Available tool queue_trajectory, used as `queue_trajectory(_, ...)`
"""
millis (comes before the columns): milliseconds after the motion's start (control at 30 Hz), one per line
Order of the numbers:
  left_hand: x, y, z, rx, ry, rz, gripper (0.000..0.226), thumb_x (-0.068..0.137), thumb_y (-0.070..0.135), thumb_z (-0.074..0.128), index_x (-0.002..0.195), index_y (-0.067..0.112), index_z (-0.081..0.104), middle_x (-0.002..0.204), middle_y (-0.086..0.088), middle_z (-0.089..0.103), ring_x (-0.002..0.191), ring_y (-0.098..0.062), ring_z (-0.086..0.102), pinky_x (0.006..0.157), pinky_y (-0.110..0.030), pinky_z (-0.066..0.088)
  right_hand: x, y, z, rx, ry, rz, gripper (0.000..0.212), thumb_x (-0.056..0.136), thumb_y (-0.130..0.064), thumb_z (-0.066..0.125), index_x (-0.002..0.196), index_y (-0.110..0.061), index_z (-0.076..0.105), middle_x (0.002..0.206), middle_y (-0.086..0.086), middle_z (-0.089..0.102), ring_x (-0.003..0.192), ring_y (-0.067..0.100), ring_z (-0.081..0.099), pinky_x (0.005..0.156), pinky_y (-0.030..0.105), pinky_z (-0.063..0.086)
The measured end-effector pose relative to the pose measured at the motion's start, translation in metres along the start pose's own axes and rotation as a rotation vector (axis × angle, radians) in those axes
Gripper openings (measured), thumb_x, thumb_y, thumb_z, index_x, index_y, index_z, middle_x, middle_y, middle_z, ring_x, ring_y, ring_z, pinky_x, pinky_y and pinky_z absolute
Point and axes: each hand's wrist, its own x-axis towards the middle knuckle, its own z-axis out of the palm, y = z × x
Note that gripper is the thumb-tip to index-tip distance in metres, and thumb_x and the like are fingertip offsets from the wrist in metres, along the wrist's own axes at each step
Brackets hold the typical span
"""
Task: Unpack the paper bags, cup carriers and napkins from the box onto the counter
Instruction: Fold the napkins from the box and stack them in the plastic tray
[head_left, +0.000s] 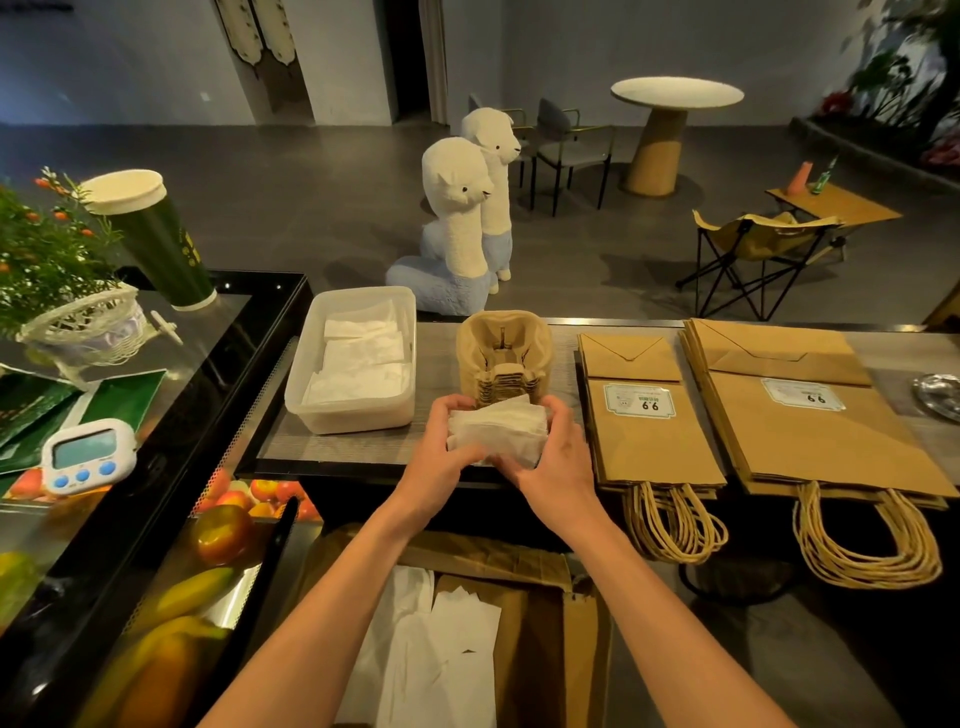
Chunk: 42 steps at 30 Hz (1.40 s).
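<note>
Pinching napkin stack (498, 431) between curled fingers (453, 406) of left hand (441, 447) and right hand (553, 460); if squeezed unevenly, could fan apart or nudge cup carriers (504, 353) just beyond fingertips.

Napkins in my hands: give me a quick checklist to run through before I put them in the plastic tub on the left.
1. Grip on the napkin stack: left hand and right hand hold it from both sides. Ok.
2. Stack tidy: its sheets splay unevenly at the edges. Not ok.
3. Room in the plastic tub: napkins lie low inside, with wall showing above them. Ok.
4. Path to the tub: the cup carriers stand behind the stack, not between it and the tub. Ok.
5. Box emptied: white sheets lie inside. Not ok.
</note>
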Motion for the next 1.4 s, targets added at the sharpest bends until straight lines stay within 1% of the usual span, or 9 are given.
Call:
queue_trajectory(200, 0.002, -0.003, -0.001, 0.14, 0.068, 0.056, 0.039, 0.1, 0.02, 0.064, 0.135, 0.022, 0.047, 0.122, 0.012, 0.058, 0.106, 0.003, 0.061, 0.084, -0.014, 0.053, 0.008, 0.001, -0.001, -0.162, 0.052, -0.056, 0.078, 0.075, -0.051, 0.083, 0.133, -0.016, 0.045, 0.127, -0.001, 0.045, 0.117, 0.012, 0.039, 0.1, 0.033, 0.048)
queue_trajectory(300, 0.003, -0.006, -0.005, 0.18, 0.07, 0.061, 0.04, 0.1, 0.011, 0.063, 0.134, 0.026, 0.048, 0.126, 0.015, 0.056, 0.109, 0.01, 0.056, 0.084, -0.007, 0.048, 0.008, 0.004, -0.002, -0.079, 0.041, -0.059, 0.075, 0.073, -0.052, 0.084, 0.13, -0.024, 0.043, 0.125, -0.006, 0.049, 0.114, 0.011, 0.045, 0.097, 0.033, 0.049)
queue_trajectory(500, 0.006, -0.012, -0.008, 0.154, 0.02, 0.022, 0.065, 0.087, -0.013, 0.058, 0.135, 0.028, 0.044, 0.13, 0.002, 0.055, 0.119, -0.01, 0.057, 0.098, -0.03, 0.054, 0.009, 0.004, -0.001, -0.039, -0.002, -0.037, 0.058, 0.083, -0.05, 0.077, 0.127, -0.026, 0.049, 0.119, -0.008, 0.056, 0.11, 0.013, 0.053, 0.095, 0.037, 0.052)
queue_trajectory(633, 0.005, -0.011, -0.002, 0.194, 0.085, 0.062, 0.061, 0.092, -0.013, 0.054, 0.137, 0.027, 0.043, 0.131, 0.006, 0.055, 0.12, -0.002, 0.055, 0.094, -0.014, 0.05, 0.007, 0.003, 0.0, -0.016, -0.03, -0.099, 0.041, 0.089, -0.043, 0.073, 0.12, -0.023, 0.057, 0.112, -0.008, 0.057, 0.104, 0.012, 0.054, 0.089, 0.036, 0.052)
queue_trajectory(767, 0.005, -0.011, -0.004, 0.143, 0.16, 0.095, 0.057, 0.094, -0.004, 0.064, 0.137, 0.027, 0.042, 0.128, 0.012, 0.053, 0.12, 0.003, 0.053, 0.092, -0.012, 0.049, 0.006, 0.002, -0.001, 0.058, -0.009, -0.139, 0.049, 0.085, -0.044, 0.076, 0.124, -0.027, 0.052, 0.115, -0.011, 0.059, 0.104, 0.009, 0.055, 0.086, 0.031, 0.052)
queue_trajectory(867, 0.007, -0.014, -0.005, 0.147, 0.14, 0.027, 0.068, 0.09, -0.007, 0.065, 0.139, 0.032, 0.037, 0.134, 0.007, 0.05, 0.125, -0.007, 0.05, 0.101, -0.025, 0.049, 0.006, 0.005, 0.0, 0.005, -0.058, -0.167, 0.064, 0.081, -0.037, 0.081, 0.134, -0.028, 0.045, 0.124, -0.01, 0.056, 0.113, 0.007, 0.052, 0.096, 0.03, 0.049)
queue_trajectory(933, 0.007, -0.012, -0.002, 0.137, 0.12, 0.006, 0.071, 0.091, -0.012, 0.059, 0.14, 0.032, 0.034, 0.135, 0.005, 0.049, 0.124, -0.007, 0.05, 0.099, -0.022, 0.048, 0.005, 0.004, 0.002, -0.024, -0.083, -0.169, 0.068, 0.084, -0.03, 0.08, 0.138, -0.026, 0.04, 0.131, -0.006, 0.054, 0.118, 0.008, 0.048, 0.101, 0.029, 0.045)
queue_trajectory(1200, 0.005, -0.013, 0.002, 0.173, 0.145, 0.024, 0.059, 0.098, -0.008, 0.051, 0.141, 0.027, 0.033, 0.122, 0.018, 0.047, 0.114, -0.002, 0.051, 0.079, -0.004, 0.047, 0.004, 0.006, 0.008, -0.032, -0.052, -0.19, 0.046, 0.096, -0.03, 0.063, 0.134, -0.025, 0.037, 0.128, -0.002, 0.051, 0.113, 0.012, 0.05, 0.097, 0.035, 0.05)
queue_trajectory(1400, 0.006, -0.013, -0.004, 0.189, 0.195, 0.082, 0.054, 0.092, -0.005, 0.06, 0.132, 0.027, 0.044, 0.121, 0.012, 0.054, 0.114, -0.005, 0.055, 0.089, -0.017, 0.052, 0.007, 0.002, 0.003, 0.001, 0.028, -0.265, 0.041, 0.094, -0.028, 0.067, 0.13, -0.025, 0.046, 0.12, -0.006, 0.057, 0.104, 0.007, 0.051, 0.092, 0.033, 0.05)
